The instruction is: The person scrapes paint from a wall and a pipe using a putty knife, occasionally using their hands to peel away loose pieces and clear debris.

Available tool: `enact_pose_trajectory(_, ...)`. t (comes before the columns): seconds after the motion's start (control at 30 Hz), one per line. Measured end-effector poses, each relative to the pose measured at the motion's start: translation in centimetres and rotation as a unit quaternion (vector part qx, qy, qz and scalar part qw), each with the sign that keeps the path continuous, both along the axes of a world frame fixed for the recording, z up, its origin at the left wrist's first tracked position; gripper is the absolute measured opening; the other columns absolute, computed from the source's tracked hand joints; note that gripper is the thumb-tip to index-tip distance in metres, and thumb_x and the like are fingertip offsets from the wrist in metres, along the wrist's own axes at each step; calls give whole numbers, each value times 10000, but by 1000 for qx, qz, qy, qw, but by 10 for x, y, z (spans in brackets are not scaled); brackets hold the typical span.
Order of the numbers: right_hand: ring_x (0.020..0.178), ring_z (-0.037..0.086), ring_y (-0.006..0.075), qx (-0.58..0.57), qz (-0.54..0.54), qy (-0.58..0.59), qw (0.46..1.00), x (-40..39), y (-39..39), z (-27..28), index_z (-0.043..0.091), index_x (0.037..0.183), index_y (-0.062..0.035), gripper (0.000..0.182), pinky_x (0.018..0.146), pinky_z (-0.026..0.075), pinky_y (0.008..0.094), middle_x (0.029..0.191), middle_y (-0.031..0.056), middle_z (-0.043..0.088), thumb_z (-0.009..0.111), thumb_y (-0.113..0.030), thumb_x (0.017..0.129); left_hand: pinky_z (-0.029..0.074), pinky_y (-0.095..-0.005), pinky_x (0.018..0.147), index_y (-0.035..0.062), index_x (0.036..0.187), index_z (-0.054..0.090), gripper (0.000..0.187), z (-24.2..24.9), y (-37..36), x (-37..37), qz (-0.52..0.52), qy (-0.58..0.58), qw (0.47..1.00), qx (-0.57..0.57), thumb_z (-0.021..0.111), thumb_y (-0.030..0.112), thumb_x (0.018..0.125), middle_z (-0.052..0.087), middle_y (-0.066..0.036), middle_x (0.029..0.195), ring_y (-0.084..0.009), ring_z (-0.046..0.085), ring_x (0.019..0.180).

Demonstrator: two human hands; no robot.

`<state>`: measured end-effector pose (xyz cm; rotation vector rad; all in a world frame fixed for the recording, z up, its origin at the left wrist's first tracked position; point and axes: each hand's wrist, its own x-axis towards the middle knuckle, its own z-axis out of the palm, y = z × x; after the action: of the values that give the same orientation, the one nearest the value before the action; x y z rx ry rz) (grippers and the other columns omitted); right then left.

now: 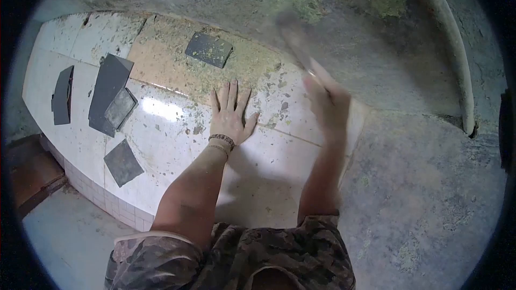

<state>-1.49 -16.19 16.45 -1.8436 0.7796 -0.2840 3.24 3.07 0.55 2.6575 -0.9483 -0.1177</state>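
My left hand point(231, 115) lies flat on the tiled surface point(269, 177), its fingers spread among loose paint flakes. A bracelet circles that wrist. My right hand point(327, 99) is raised near the wall, its fingers wrapped round a scraper point(301, 48). Motion smears the scraper, and its dark far end is close to the wall; whether it touches cannot be made out. Just beyond my left hand, a dark grey sheet point(209, 49), which looks like sandpaper, lies sprinkled with flakes.
More dark sheets lie at the left: a curled one point(63, 96), a larger one point(107, 91) under a small worn grey piece point(121, 108), and a square one point(123, 163). The stained wall point(236, 0) has greenish peeling patches. A pale pipe point(449, 37) runs down at the right.
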Motion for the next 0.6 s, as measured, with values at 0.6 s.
enact_pose_trajectory(0.6,667,488,58,5,-14,21,1000,-1,9,-28,671,1217,-71,341,619,424,247,681,22,520,645,-194,899,7,-601,1191,128,1526,323,738,-4,1,-3,-5,8,1000,8,473,530,926,202,-234,1597,-404,156,1485)
